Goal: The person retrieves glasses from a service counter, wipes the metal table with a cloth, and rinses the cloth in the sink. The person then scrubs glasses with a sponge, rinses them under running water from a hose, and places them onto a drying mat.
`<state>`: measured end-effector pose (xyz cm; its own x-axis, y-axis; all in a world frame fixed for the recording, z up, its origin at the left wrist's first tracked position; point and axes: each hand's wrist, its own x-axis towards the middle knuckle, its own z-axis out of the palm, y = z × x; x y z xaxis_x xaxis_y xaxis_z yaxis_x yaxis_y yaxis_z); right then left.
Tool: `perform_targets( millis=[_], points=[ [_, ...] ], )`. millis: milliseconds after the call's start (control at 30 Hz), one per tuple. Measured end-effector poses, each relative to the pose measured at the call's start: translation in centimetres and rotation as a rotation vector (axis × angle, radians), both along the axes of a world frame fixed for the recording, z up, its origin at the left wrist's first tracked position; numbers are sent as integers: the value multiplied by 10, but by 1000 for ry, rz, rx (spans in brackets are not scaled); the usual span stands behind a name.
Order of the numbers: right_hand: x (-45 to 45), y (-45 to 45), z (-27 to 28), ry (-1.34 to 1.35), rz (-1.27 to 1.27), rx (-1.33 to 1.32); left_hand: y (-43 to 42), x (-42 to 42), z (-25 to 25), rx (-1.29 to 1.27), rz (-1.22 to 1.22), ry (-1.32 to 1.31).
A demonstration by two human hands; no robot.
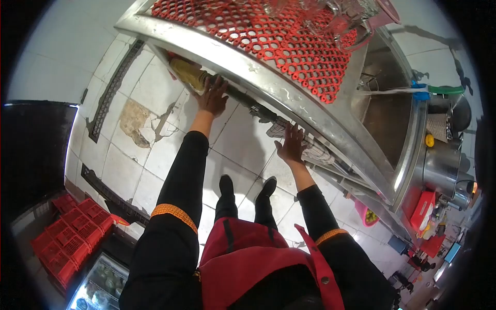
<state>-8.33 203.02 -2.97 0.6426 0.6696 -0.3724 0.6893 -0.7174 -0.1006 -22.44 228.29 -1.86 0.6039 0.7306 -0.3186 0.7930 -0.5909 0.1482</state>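
Observation:
My left hand [211, 99] reaches under the front edge of the steel counter [227, 50], its fingers spread against a yellow cloth [187, 74] and a dark cloth [242, 98] that hang along a rail. Further right, my right hand [292, 147] is at the same rail with fingers and thumb apart. It touches or lies just over a checked cloth [318, 153]. Whether either hand pinches any fabric cannot be made out.
On the counter lies a red perforated mat [248, 26] with glass mugs [343, 23]. Water runs from a green hose [445, 90] into the sink [380, 121]. Metal pots [442, 165] stand beyond. Red crates [72, 237] and a display case [101, 284] are behind me.

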Motion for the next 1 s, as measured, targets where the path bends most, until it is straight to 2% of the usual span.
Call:
perform_targets(
  millis=[67, 100, 167, 233, 267, 333, 367, 400, 433, 500, 533, 567, 667, 700, 733, 800, 833, 900, 933, 1000],
  points=[
    [-4, 4, 18, 31, -12, -164, 1, 0, 8, -11, 27, 54],
    [-9, 1, 22, 25, -25, -156, 3, 1, 10, -24, 63, 107],
    [-19, -14, 36, 74, 32, -50, 5, 0, 9, -72, 84, 108],
    [-15, -36, 72, 474, 267, 209, -2, -8, 12, -60, 25, 50],
    [-9, -34, 112, 456, 248, 225, -11, -16, 10, -33, -25, -41],
    [0, -33, 212, 1030, 0, 393, -33, -35, -13, -20, -140, -196],
    [17, -41, 233, 1082, -112, 647, -43, -42, -22, -33, -203, -259],
    [42, -46, 253, 983, -196, 751, -66, -42, -2, -151, -109, -198],
    [71, -51, 263, 945, -318, 870, -82, -50, 4, -442, -33, -239],
    [142, -57, 267, 924, -559, 1079, -112, -60, -2, -453, -209, -223],
    [184, -58, 258, 946, -678, 1169, -124, -56, 19, -527, -208, -198],
    [221, -57, 253, 1041, -751, 1261, -136, -54, 33, -547, -200, -292],
    [332, -46, 225, 1239, -913, 1458, -159, -36, 77, -580, -47, -345],
    [364, -40, 215, 1336, -1013, 1535, -162, -27, 92, -600, -24, -297],
    [386, -33, 210, 1349, -1004, 1543, -165, -18, 109, -622, 2, -246],
    [420, -23, 196, 1470, -704, 1604, -167, 0, 140, -850, 78, -171],
    [436, -20, 180, 1478, -702, 1610, -171, 19, 174, -1018, 125, -199],
    [460, -10, 146, 1148, -690, 1425, -172, 49, 217, -1297, 79, -310],
    [462, 1, 143, 916, -780, 1233, -172, 66, 236, -1286, 86, -311],
    [462, 20, 128, 458, -835, 902, -176, 100, 266, -1509, -36, -549]
  ],
)
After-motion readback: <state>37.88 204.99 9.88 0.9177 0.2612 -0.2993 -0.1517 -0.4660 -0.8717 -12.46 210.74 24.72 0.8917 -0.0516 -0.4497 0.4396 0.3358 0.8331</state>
